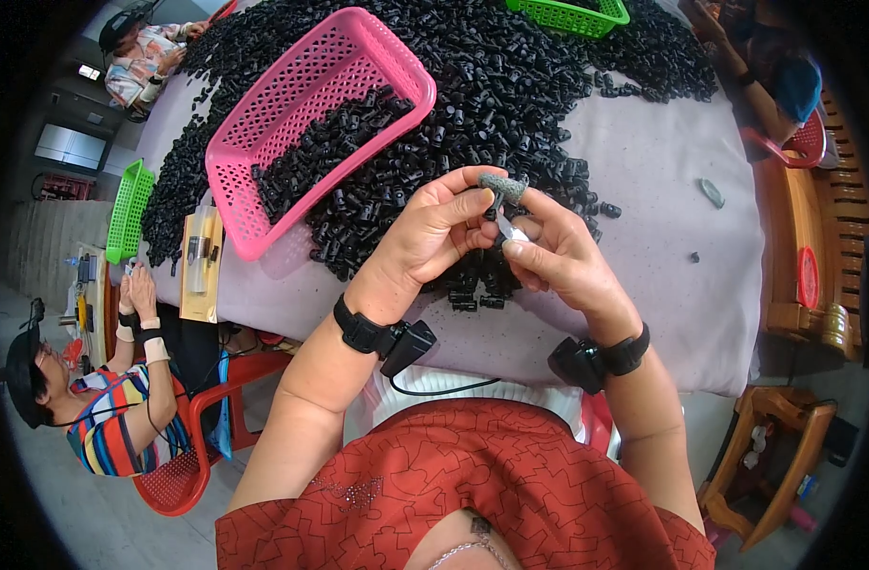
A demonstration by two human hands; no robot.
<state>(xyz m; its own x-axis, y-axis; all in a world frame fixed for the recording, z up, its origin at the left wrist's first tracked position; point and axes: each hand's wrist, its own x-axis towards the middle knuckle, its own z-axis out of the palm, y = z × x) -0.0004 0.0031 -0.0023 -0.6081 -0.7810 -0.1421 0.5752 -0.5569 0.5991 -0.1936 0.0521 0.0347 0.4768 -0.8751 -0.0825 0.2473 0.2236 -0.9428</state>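
Both my hands meet over the near edge of a heap of small black cylindrical plastic parts [472,114]. My left hand [433,228] is closed in a pinch, with a speckled grey-green piece [499,186] at its fingertips; its exact kind is unclear. Between the thumb and fingers of my right hand [566,258] is a small shiny metal blade [507,228], which points up toward that piece. The right index fingertip also lies against the grey-green piece. Any black part between the fingers is hidden.
A pink perforated basket [235,233], partly filled with black parts, tilts on the heap. Green baskets [586,21] stand at the far side and left [129,209]. A wooden board [199,302] lies left. Co-workers sit left [121,418], far left and far right.
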